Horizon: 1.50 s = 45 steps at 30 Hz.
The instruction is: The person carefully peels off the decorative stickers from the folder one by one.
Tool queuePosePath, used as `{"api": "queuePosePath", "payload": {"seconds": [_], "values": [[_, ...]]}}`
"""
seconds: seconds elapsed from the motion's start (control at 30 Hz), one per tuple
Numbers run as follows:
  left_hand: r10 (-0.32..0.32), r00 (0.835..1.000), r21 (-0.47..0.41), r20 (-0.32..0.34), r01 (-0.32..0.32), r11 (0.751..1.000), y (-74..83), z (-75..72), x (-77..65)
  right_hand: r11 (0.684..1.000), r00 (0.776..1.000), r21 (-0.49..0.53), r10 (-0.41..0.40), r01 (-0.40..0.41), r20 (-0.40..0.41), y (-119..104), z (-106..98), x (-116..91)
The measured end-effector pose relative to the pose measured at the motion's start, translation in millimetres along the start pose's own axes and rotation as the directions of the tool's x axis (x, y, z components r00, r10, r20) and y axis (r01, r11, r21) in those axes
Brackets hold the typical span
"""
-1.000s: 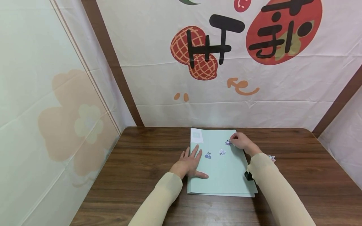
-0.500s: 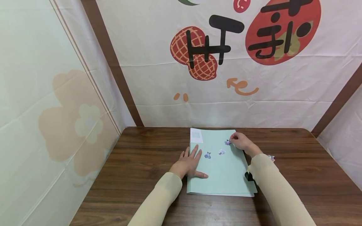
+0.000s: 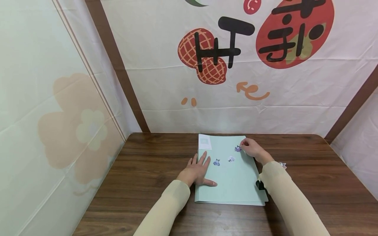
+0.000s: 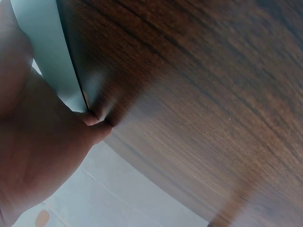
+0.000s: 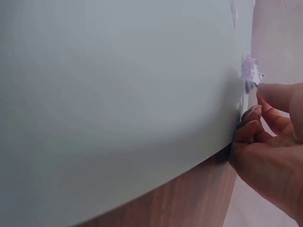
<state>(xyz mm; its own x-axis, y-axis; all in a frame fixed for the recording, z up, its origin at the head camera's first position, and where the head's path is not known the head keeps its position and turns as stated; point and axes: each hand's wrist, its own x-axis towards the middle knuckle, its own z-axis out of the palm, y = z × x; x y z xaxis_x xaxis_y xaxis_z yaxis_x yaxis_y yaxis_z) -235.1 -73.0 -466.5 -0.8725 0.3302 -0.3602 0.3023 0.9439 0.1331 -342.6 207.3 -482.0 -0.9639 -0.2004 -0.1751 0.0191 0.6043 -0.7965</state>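
A pale mint-green folder (image 3: 233, 186) lies on the wooden table, with a white label (image 3: 205, 142) at its upper left corner. My left hand (image 3: 197, 172) rests spread over the folder's left edge, thumb on the cover. In the left wrist view, two fingertips (image 4: 102, 130) reach the table beside that edge. Near the upper right corner, my right hand (image 3: 253, 150) pinches a small purple cartoon sticker (image 5: 251, 74) between thumb and finger, its other fingers curled at the folder's edge. Two more stickers, a bluish one (image 3: 217, 162) and a paler one (image 3: 231, 159), lie flat on the cover.
Another colourful sticker piece (image 3: 283, 165) lies on the table right of the folder, partly behind the right sleeve (image 3: 283, 186). A black object (image 3: 260, 185) shows under that forearm. Behind the table (image 3: 147, 170) hangs a white printed cloth (image 3: 165, 82).
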Motion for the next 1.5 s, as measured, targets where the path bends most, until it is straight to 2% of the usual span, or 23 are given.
{"api": "queuePosePath", "payload": {"seconds": [0.27,0.77,1.07,1.5], "values": [[0.008,1.0,0.004,0.004,-0.008,1.0,3.2,-2.0,0.3,1.0,1.0,0.018,0.003,-0.003,-0.009,3,-5,-3],[0.012,1.0,-0.013,-0.006,-0.012,1.0,3.1,3.0,3.0,0.998,0.999,-0.057,-0.04,0.041,0.01,2,-14,-22],[0.007,1.0,-0.037,-0.021,-0.008,0.999,-1.4,2.9,2.1,0.979,0.985,-0.117,-0.171,0.169,-0.006,1,-36,-37],[0.013,1.0,-0.041,-0.02,-0.014,0.999,0.0,0.4,2.0,0.976,0.985,-0.168,-0.155,0.141,-0.074,21,-68,-64]]}}
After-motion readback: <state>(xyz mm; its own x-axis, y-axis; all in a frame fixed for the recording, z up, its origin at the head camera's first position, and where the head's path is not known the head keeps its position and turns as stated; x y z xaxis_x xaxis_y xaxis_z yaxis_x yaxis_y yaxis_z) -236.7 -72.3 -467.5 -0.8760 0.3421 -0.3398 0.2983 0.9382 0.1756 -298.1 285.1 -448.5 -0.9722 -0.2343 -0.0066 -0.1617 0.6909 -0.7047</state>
